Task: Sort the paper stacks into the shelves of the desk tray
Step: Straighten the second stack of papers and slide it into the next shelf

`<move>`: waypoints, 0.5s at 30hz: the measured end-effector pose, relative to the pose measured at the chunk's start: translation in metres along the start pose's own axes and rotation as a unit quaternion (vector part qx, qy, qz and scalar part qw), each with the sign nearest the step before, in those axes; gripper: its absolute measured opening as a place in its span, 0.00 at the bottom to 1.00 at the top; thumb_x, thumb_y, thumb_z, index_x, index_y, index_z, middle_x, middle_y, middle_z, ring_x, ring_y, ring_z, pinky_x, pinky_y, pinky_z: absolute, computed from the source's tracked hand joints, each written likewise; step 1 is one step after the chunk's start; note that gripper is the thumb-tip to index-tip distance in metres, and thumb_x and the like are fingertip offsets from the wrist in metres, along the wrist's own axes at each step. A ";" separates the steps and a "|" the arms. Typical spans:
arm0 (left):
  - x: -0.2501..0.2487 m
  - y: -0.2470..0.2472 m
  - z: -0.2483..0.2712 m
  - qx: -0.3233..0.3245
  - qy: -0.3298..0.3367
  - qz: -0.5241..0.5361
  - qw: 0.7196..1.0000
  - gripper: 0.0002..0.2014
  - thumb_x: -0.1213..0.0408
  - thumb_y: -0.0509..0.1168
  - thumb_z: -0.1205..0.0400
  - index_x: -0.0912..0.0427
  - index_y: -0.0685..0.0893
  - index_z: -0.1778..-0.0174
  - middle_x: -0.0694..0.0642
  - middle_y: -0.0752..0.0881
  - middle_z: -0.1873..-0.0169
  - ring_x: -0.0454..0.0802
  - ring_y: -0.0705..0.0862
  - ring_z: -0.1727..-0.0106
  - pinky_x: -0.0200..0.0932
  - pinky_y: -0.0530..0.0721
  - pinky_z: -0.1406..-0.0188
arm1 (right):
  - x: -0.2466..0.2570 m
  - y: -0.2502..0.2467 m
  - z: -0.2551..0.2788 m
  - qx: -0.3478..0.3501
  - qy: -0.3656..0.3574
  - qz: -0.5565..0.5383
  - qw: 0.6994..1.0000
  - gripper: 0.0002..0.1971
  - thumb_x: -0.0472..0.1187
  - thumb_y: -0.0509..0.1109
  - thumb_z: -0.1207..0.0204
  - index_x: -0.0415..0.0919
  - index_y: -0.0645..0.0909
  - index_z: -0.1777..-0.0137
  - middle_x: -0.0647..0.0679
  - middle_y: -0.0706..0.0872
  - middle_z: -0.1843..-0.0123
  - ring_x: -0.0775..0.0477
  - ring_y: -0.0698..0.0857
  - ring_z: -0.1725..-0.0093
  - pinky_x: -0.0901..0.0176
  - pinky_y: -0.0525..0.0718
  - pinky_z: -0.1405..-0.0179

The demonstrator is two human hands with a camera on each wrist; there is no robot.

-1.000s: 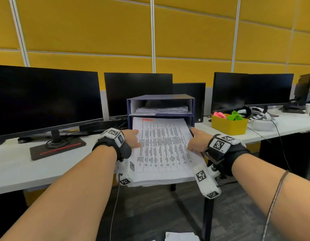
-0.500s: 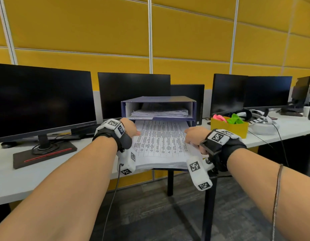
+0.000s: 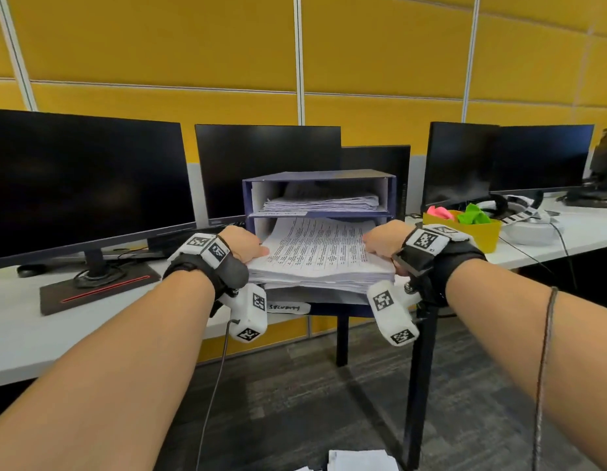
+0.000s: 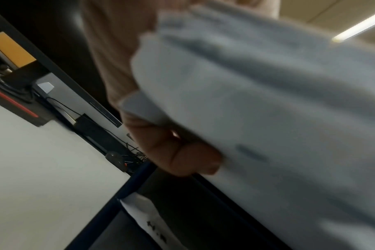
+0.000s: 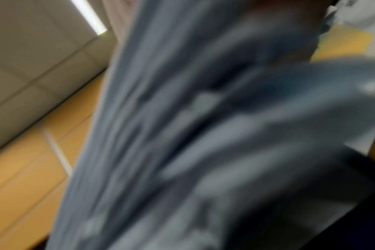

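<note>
Two hands are feeding a thick paper stack (image 3: 320,253) into the middle shelf of the blue desk tray (image 3: 319,180), whose top shelf already holds a thinner pile (image 3: 320,202). The left hand (image 3: 242,244) grips the stack's left edge, fingers curled underneath as the left wrist view shows; the right hand (image 3: 383,237) clasps the right edge, thumb on top. The stack's far end is inside the shelf mouth, the near part overhanging the bench (image 3: 30,331). I'd judge the insertion about half done: next comes a level push, keeping the sagging sheets from snagging the shelf lip, then letting go. Compared with a second ago, far more of the stack has gone in, and both hands have moved closer to the tray.
</note>
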State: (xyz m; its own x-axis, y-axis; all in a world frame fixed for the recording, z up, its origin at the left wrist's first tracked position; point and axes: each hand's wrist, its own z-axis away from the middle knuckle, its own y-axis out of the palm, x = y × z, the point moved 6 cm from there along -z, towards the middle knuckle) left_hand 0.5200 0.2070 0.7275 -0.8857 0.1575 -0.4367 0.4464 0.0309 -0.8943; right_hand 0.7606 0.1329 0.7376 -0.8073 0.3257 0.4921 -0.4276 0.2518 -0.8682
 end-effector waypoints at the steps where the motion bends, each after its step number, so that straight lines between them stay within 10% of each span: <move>1: -0.003 -0.001 -0.001 -0.006 0.003 -0.003 1.000 0.22 0.60 0.61 0.14 0.70 0.77 0.28 0.66 0.78 0.29 0.60 0.75 0.26 0.47 0.72 0.28 | -0.005 0.001 0.000 0.000 -0.001 -0.056 0.998 0.18 0.36 0.58 0.18 0.34 0.77 0.31 0.42 0.81 0.31 0.39 0.80 0.32 0.52 0.79 0.33; 5: -0.007 0.004 -0.008 -0.007 -0.024 0.001 1.000 0.23 0.55 0.60 0.15 0.66 0.79 0.29 0.61 0.82 0.32 0.58 0.80 0.31 0.43 0.79 0.41 | -0.016 0.003 0.009 0.027 -0.064 -0.164 0.984 0.20 0.46 0.71 0.25 0.38 0.82 0.36 0.41 0.84 0.36 0.39 0.84 0.37 0.50 0.84 0.38; 10: -0.002 0.007 -0.018 -0.030 -0.080 0.049 0.995 0.23 0.53 0.69 0.22 0.72 0.84 0.42 0.57 0.83 0.61 0.53 0.82 0.59 0.43 0.77 0.59 | -0.018 0.011 0.034 0.143 -0.103 -0.220 0.959 0.38 0.51 0.79 0.33 0.47 0.71 0.23 0.48 0.73 0.26 0.44 0.82 0.38 0.49 0.90 0.52; 15: 0.000 0.005 -0.023 -0.051 -0.092 0.071 0.992 0.23 0.53 0.72 0.23 0.69 0.83 0.42 0.60 0.85 0.49 0.56 0.83 0.50 0.41 0.77 0.55 | -0.018 0.007 0.038 0.077 -0.151 -0.092 0.981 0.35 0.49 0.82 0.37 0.55 0.76 0.28 0.47 0.52 0.15 0.39 0.84 0.37 0.60 0.91 0.60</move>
State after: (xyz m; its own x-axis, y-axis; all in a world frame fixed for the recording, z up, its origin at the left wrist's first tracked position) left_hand 0.5252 0.2294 0.7258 -0.8169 -0.0155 -0.5766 0.5708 0.1229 -0.8119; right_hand 0.7572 0.0943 0.7206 -0.7848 -0.0020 0.6197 -0.6144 0.1330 -0.7777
